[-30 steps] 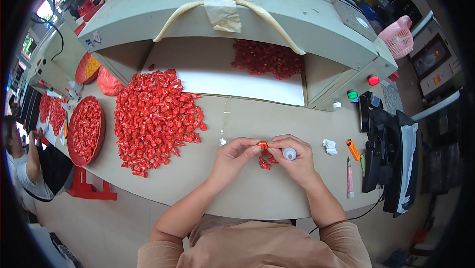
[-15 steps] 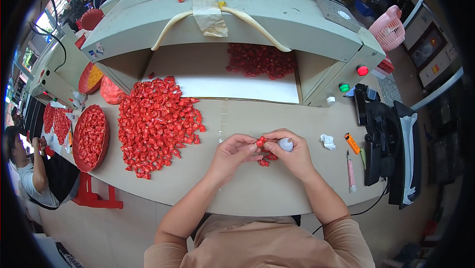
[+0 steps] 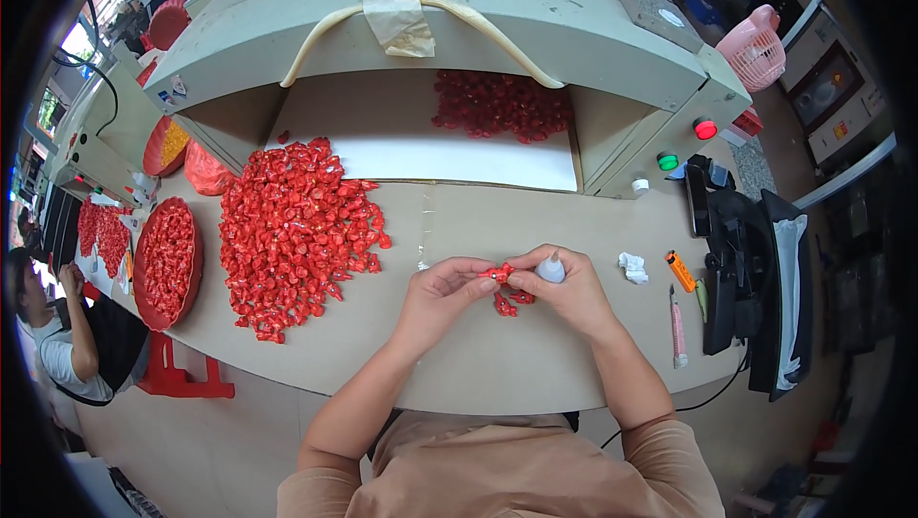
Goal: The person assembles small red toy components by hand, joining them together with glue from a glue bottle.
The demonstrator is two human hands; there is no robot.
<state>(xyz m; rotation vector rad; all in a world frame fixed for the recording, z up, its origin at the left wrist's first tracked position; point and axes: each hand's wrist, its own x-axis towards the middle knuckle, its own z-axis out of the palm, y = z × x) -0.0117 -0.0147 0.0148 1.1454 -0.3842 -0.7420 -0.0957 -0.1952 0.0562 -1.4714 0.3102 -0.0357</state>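
L hand [image 3: 448, 296] pinches a small red pc [image 3: 499, 274] w/ thumb & finger; R hand [image 3: 572, 294] pinches its other side, w/ a white bottle [image 3: 551, 270] tucked in its grip. The pc is above the worktop [image 3: 464, 365], nr mid front edge. A few loose red pcs [image 3: 506, 307] lie just under the hands. Toward L edge: big red pile [image 3: 296, 241], then red bowl [image 3: 198, 269]. Toward R edge: crumpled tissue [image 3: 633, 267], pink cutter [image 3: 678, 331]. At back edge: grey cabinet [image 3: 574, 49].
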